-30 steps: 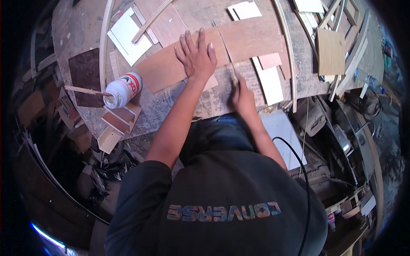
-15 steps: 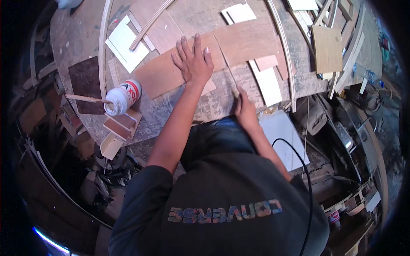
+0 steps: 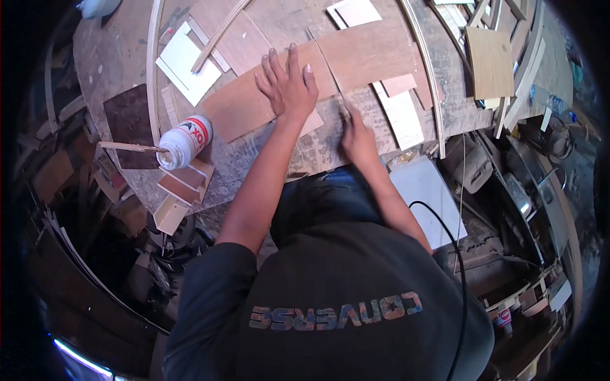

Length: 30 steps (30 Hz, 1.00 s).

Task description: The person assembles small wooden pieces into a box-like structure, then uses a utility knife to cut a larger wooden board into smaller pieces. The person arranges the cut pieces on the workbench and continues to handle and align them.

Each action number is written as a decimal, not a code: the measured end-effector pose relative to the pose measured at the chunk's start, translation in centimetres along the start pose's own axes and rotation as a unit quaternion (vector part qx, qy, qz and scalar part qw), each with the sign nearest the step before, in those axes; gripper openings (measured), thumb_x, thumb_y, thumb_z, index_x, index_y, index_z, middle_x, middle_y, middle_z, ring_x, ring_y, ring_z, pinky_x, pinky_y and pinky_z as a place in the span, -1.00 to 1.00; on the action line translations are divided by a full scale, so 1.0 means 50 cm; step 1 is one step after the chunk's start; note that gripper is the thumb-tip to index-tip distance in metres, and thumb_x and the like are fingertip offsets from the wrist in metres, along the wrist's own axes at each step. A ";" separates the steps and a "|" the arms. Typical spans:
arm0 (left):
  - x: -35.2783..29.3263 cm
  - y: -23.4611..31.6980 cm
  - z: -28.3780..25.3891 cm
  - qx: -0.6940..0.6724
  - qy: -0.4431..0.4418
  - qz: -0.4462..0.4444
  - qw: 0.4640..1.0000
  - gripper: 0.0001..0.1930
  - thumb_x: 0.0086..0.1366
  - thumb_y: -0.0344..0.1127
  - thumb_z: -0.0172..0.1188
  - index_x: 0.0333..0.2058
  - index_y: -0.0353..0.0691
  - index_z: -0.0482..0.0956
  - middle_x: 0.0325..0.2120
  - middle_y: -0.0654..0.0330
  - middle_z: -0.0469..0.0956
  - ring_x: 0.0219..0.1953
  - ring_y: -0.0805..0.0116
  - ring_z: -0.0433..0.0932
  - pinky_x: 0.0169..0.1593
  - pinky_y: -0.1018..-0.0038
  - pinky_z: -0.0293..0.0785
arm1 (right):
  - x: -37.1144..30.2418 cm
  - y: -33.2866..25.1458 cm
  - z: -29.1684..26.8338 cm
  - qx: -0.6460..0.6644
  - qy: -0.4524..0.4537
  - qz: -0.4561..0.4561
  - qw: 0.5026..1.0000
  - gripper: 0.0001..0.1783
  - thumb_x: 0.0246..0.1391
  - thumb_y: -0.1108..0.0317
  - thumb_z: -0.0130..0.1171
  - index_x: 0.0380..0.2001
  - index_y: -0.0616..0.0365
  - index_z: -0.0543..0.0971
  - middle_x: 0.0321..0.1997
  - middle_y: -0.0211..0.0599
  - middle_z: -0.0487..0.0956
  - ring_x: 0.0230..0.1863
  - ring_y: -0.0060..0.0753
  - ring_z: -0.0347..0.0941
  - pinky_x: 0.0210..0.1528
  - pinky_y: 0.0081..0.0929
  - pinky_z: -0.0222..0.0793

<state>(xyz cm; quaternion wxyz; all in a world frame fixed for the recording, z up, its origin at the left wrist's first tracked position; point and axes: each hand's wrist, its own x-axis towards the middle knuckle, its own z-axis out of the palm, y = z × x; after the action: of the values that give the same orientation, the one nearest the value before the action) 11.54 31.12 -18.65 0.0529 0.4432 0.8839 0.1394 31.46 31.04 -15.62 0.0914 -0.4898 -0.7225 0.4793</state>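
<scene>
A long strip of reddish-brown plywood [image 3: 372, 56] lies across the workbench in front of me. My left hand [image 3: 289, 89] presses flat on its left half, fingers spread. At the near edge, my right hand [image 3: 359, 136] is closed around the handle of what looks like a slim hand saw [image 3: 328, 68]. Its thin blade lies along a dark line that crosses the strip, and the tip shows past the far edge. Fingers hide most of the handle, and the blade's teeth are too small to make out.
A white glue bottle [image 3: 181, 145] with a wooden stick across its mouth stands left. White panels [image 3: 189, 63] and long thin battens [image 3: 429, 70] lie around the strip. A square plywood piece [image 3: 489, 62] is at right. The workbench [image 3: 254, 166] ends close before me.
My right hand has pushed forward and slightly left with the saw, so the blade tip now sticks out beyond the far edge. My left hand stays on the plywood.
</scene>
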 end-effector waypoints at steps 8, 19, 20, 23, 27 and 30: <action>0.003 0.000 -0.003 -0.001 0.004 0.001 1.000 -0.37 0.38 0.00 -0.02 0.38 0.00 0.23 0.36 -0.17 0.08 0.43 -0.19 -0.05 0.38 -0.24 -0.26 | -0.003 -0.014 0.017 0.012 0.010 0.029 0.999 -0.46 0.24 0.54 -0.05 0.29 0.01 0.34 -0.14 0.31 0.59 -0.16 0.33 0.56 -0.10 0.07 0.50; -0.004 0.004 0.003 0.006 0.007 0.009 1.000 -0.36 0.39 0.00 -0.03 0.39 -0.04 0.20 0.36 -0.20 0.07 0.43 -0.20 -0.05 0.36 -0.27 -0.27 | -0.036 0.028 -0.003 0.019 0.023 -0.057 0.998 -0.46 0.30 0.50 -0.08 0.32 -0.04 0.27 -0.24 0.37 0.56 -0.26 0.44 0.51 -0.25 0.09 0.45; -0.004 0.003 0.006 0.000 0.007 0.015 1.000 -0.36 0.39 0.00 -0.03 0.39 -0.05 0.20 0.35 -0.20 0.08 0.43 -0.21 -0.05 0.36 -0.27 -0.27 | -0.003 0.013 0.006 0.018 0.004 -0.010 1.000 -0.46 0.30 0.50 -0.08 0.33 -0.05 0.27 -0.18 0.37 0.56 -0.24 0.44 0.51 -0.22 0.08 0.47; 0.004 -0.001 0.005 -0.012 0.011 0.017 1.000 -0.36 0.39 0.00 -0.03 0.38 -0.04 0.21 0.35 -0.21 0.08 0.43 -0.21 -0.04 0.36 -0.27 -0.28 | 0.027 -0.020 0.010 0.013 0.004 0.024 1.000 -0.43 0.24 0.55 -0.04 0.31 -0.05 0.30 -0.19 0.29 0.59 -0.21 0.39 0.53 -0.17 0.08 0.49; 0.017 0.006 0.007 -0.013 0.022 0.009 1.000 -0.37 0.38 0.01 -0.03 0.38 -0.03 0.23 0.35 -0.22 0.09 0.42 -0.22 -0.04 0.36 -0.28 -0.27 | -0.024 0.030 -0.003 0.012 0.018 -0.035 0.999 -0.47 0.29 0.49 -0.07 0.31 -0.05 0.29 -0.25 0.36 0.56 -0.27 0.43 0.52 -0.23 0.13 0.45; 0.003 0.001 0.006 -0.008 0.007 0.014 1.000 -0.37 0.38 0.01 -0.03 0.38 -0.04 0.23 0.35 -0.23 0.09 0.42 -0.22 -0.04 0.37 -0.27 -0.27 | 0.069 -0.045 -0.004 0.014 -0.045 0.060 0.997 -0.44 0.28 0.50 -0.09 0.33 -0.06 0.27 -0.05 0.38 0.54 -0.13 0.47 0.51 -0.09 0.09 0.51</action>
<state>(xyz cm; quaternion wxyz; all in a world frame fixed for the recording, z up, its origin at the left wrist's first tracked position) 11.57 31.34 -18.93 0.0483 0.4543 0.8767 0.1507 28.44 33.75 -14.91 0.0365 -0.5084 -0.6887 0.5156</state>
